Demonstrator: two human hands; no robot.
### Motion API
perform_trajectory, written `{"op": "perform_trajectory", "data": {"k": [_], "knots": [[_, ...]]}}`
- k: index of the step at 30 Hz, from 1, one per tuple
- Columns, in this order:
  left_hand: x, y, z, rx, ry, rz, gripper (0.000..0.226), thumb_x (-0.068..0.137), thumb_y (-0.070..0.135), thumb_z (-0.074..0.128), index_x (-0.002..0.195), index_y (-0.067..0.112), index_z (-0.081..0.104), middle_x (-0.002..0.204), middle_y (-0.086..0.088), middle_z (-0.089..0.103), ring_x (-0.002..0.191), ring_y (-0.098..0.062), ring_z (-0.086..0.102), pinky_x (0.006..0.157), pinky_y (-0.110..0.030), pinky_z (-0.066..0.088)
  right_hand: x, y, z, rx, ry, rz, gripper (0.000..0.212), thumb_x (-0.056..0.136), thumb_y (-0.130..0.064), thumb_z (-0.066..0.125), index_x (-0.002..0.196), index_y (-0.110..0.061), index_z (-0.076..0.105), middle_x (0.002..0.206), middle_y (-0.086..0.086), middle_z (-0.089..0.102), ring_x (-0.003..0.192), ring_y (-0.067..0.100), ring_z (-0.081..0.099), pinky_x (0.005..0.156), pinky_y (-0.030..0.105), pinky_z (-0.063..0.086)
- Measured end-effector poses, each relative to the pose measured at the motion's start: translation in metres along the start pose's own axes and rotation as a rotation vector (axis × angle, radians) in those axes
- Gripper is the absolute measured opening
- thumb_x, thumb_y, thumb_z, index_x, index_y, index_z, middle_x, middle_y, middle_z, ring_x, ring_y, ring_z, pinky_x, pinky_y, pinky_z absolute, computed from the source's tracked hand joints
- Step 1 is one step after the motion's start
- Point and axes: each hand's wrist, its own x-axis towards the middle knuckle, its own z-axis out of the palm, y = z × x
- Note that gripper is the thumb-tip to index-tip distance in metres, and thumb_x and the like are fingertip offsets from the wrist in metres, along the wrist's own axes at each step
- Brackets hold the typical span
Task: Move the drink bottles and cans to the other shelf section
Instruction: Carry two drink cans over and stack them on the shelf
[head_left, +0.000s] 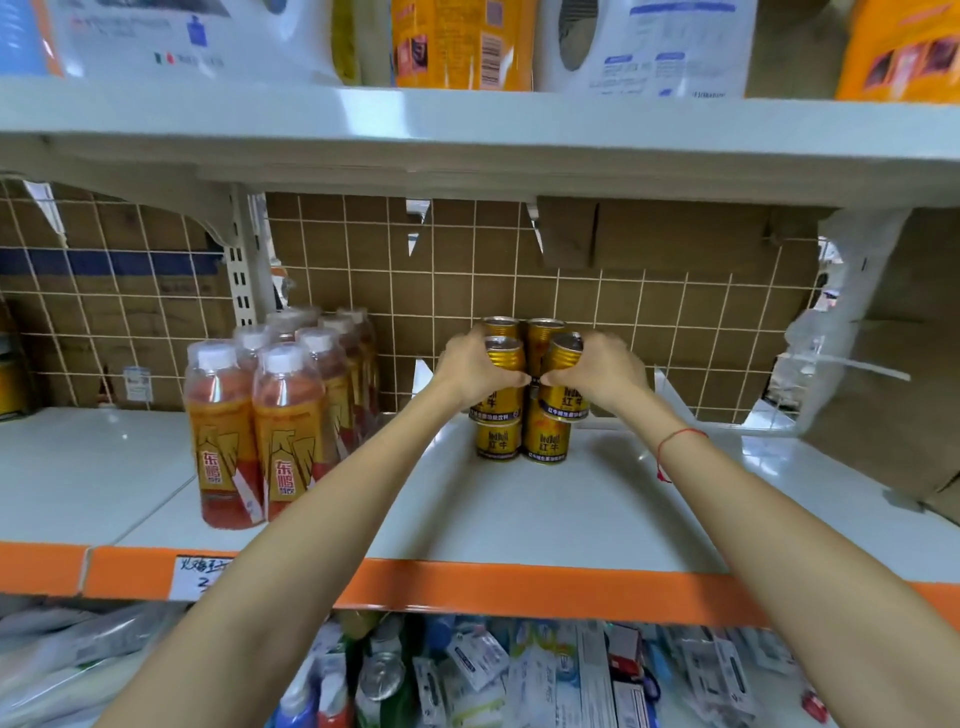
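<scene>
Several gold drink cans stand stacked in two layers at the back of the white shelf (519, 509). My left hand (475, 366) grips the top left front can (505, 358). My right hand (602, 371) grips the top right front can (565, 384), which sits slightly tilted. Two lower cans (545, 441) show under them, and two more tops show behind. A shrink-wrapped pack of orange drink bottles (275, 415) with white caps stands to the left on the same shelf.
A wire grid with cardboard (363, 270) backs the shelf. An upright post (241, 260) divides the left section. The shelf above (467, 124) hangs low, holding large jugs. A torn plastic bag (841, 322) and cardboard sit at right. Packaged goods fill the shelf below.
</scene>
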Motion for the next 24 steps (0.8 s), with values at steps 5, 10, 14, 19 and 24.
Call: {"op": "perform_trajectory", "data": {"k": [5,10,14,19,24], "knots": [[0.014,0.003,0.001,0.0,-0.027,0.039,0.051,0.071,0.038,0.081,0.112,0.016,0.06,0.103,-0.001,0.067,0.094,-0.017,0.063,0.083,-0.03,0.051,0.016,0.004,0.002,-0.007,-0.036,-0.001,0.044,0.072,-0.048,0.076,0.102,-0.019,0.06,0.102,0.003,0.066,0.091,0.023,0.062,0.077,0.035,0.052],[0.026,0.007,0.001,0.012,-0.018,0.032,0.046,0.073,0.041,0.079,0.105,0.012,0.063,0.096,-0.001,0.067,0.09,-0.016,0.063,0.071,-0.023,0.045,0.025,0.008,0.004,0.024,-0.052,-0.018,0.042,0.071,-0.046,0.077,0.1,-0.02,0.062,0.103,0.003,0.068,0.092,0.023,0.063,0.08,0.037,0.053],[0.031,0.001,0.007,0.021,0.003,0.027,0.049,0.074,0.038,0.078,0.111,0.012,0.06,0.101,-0.001,0.064,0.09,-0.013,0.058,0.074,-0.024,0.044,0.03,0.009,0.008,0.042,-0.044,-0.043,0.063,0.067,-0.045,0.08,0.118,-0.02,0.052,0.114,0.005,0.064,0.101,0.025,0.061,0.08,0.04,0.053],[0.031,-0.006,0.016,-0.043,0.057,0.032,0.054,0.074,0.032,0.08,0.119,0.012,0.057,0.109,-0.001,0.065,0.097,-0.013,0.059,0.078,-0.024,0.044,0.032,0.013,0.008,0.102,-0.052,-0.084,0.083,0.065,-0.037,0.083,0.132,-0.017,0.039,0.124,0.008,0.059,0.109,0.029,0.059,0.085,0.046,0.053],[0.035,-0.008,0.019,-0.072,0.076,0.01,0.06,0.073,0.031,0.081,0.123,0.011,0.054,0.119,-0.008,0.063,0.108,-0.022,0.06,0.083,-0.025,0.045,0.039,0.016,0.007,0.148,-0.138,-0.123,0.076,0.065,-0.023,0.085,0.13,-0.018,0.046,0.124,0.006,0.058,0.111,0.026,0.057,0.086,0.04,0.052]]}}
